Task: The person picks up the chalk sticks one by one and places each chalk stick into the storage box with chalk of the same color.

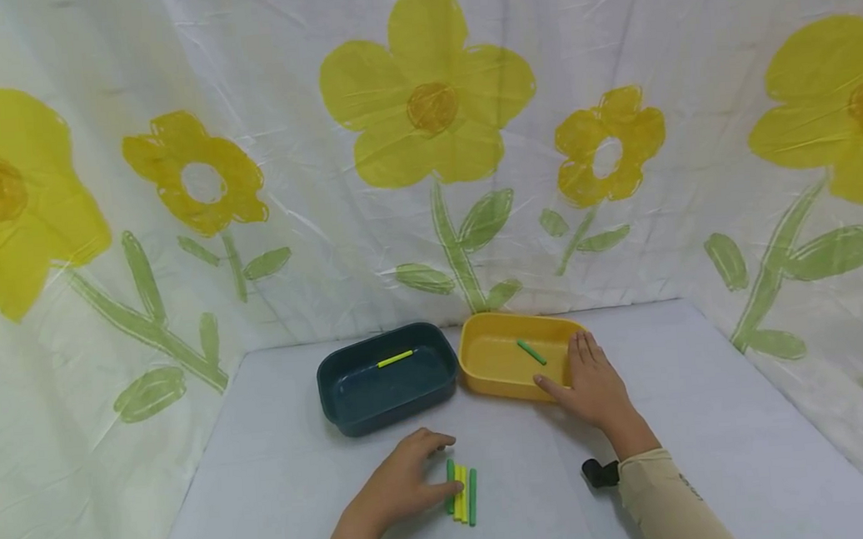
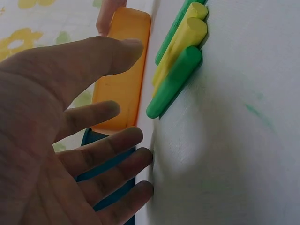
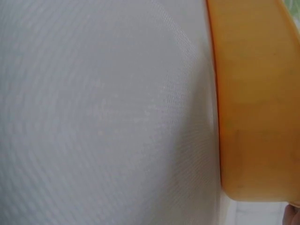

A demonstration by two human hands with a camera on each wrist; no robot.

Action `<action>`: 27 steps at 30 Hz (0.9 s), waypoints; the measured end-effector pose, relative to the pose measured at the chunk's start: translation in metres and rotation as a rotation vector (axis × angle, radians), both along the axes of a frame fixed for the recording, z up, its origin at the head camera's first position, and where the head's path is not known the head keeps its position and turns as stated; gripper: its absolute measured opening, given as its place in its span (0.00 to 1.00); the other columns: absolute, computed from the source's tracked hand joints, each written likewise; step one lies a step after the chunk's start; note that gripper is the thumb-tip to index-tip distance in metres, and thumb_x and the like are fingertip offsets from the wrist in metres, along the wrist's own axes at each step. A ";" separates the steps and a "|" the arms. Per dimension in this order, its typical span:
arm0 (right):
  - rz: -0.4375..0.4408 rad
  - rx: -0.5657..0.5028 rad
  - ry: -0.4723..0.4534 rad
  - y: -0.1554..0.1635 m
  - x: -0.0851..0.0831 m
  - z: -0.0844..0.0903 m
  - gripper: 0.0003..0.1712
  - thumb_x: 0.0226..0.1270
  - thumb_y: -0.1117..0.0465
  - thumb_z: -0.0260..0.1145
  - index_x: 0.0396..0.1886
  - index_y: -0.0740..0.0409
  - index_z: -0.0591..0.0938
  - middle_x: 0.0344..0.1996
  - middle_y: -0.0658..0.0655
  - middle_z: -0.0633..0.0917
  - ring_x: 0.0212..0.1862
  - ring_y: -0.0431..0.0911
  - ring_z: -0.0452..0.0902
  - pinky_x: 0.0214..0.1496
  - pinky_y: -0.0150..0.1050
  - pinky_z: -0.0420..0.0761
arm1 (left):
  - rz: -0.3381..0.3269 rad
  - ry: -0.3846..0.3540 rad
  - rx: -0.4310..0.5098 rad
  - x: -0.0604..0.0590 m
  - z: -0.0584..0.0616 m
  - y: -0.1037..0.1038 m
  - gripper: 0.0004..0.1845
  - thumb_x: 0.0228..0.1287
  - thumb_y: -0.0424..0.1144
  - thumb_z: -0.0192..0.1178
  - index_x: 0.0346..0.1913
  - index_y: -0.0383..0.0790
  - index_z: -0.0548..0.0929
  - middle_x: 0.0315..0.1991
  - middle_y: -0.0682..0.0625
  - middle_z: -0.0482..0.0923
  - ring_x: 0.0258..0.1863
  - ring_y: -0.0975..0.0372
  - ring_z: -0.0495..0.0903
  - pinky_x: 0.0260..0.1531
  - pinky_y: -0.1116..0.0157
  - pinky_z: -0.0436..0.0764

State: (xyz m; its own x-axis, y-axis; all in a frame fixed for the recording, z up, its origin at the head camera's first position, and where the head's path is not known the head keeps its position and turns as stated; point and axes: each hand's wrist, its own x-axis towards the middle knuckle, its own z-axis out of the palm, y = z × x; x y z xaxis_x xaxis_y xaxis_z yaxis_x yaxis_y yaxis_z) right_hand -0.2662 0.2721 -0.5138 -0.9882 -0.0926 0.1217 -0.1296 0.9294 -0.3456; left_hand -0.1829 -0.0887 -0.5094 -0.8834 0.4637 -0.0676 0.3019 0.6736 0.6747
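My left hand [image 1: 405,482] hovers over the table with its fingers spread and relaxed, nothing in its grasp. Beside it lies a row of short sticks: two yellow sticks [image 1: 464,505] between two green sticks [image 1: 472,498]. In the head view the left thumb overlaps the row; the left wrist view shows a green stick [image 2: 176,82] nearest, apart from the fingers. My right hand [image 1: 596,385] rests on the right end of a yellow plastic basin [image 1: 500,384], fingers fairly straight over its rim. One green stick [image 1: 532,352] lies inside that basin.
A dark blue basin [image 1: 392,412] stands left of the yellow one, close against it, with a yellow stick [image 1: 395,359] inside. Both sit toward the back of the white-covered table [image 1: 266,481]. A flower-printed curtain [image 1: 310,253] rises behind the table and along its sides.
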 end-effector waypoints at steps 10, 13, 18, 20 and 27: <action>-0.004 0.001 -0.008 0.001 -0.002 -0.002 0.71 0.73 0.20 0.51 0.83 0.78 0.44 0.84 0.76 0.45 0.86 0.68 0.37 0.86 0.65 0.47 | -0.042 -0.025 -0.034 0.003 -0.001 -0.005 0.45 0.49 0.69 0.78 0.69 0.53 0.82 0.63 0.58 0.80 0.69 0.56 0.75 0.73 0.45 0.75; -0.004 0.001 -0.012 0.001 -0.002 -0.002 0.71 0.73 0.20 0.51 0.83 0.78 0.44 0.84 0.76 0.44 0.86 0.68 0.37 0.86 0.65 0.47 | -0.067 -0.017 -0.035 0.002 -0.002 -0.007 0.47 0.46 0.69 0.80 0.70 0.54 0.81 0.62 0.60 0.80 0.67 0.58 0.75 0.73 0.46 0.75; -0.004 -0.004 -0.013 0.000 0.000 0.000 0.70 0.73 0.20 0.51 0.83 0.78 0.44 0.84 0.76 0.44 0.86 0.68 0.37 0.86 0.65 0.47 | -0.091 -0.006 -0.039 0.001 -0.004 -0.009 0.49 0.42 0.68 0.82 0.70 0.55 0.81 0.60 0.61 0.78 0.64 0.61 0.73 0.73 0.47 0.75; -0.005 -0.007 -0.013 0.000 0.000 0.001 0.70 0.73 0.21 0.51 0.83 0.78 0.44 0.84 0.76 0.44 0.86 0.68 0.36 0.86 0.65 0.47 | -0.092 -0.011 -0.039 0.001 -0.004 -0.010 0.49 0.41 0.67 0.83 0.70 0.55 0.81 0.59 0.62 0.78 0.64 0.62 0.73 0.73 0.47 0.75; -0.005 -0.006 -0.011 0.000 0.000 0.001 0.70 0.73 0.21 0.51 0.83 0.78 0.44 0.84 0.76 0.44 0.86 0.69 0.37 0.86 0.65 0.47 | -0.083 -0.038 -0.044 0.000 -0.004 -0.012 0.48 0.39 0.66 0.84 0.69 0.56 0.82 0.59 0.64 0.77 0.64 0.62 0.72 0.73 0.48 0.75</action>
State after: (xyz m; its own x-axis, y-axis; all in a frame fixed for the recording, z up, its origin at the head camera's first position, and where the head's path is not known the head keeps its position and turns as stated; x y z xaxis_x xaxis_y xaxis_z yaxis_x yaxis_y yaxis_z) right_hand -0.2660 0.2720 -0.5129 -0.9900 -0.0865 0.1112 -0.1207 0.9278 -0.3529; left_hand -0.1826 -0.1003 -0.5132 -0.8384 0.5312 -0.1221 0.3331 0.6767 0.6566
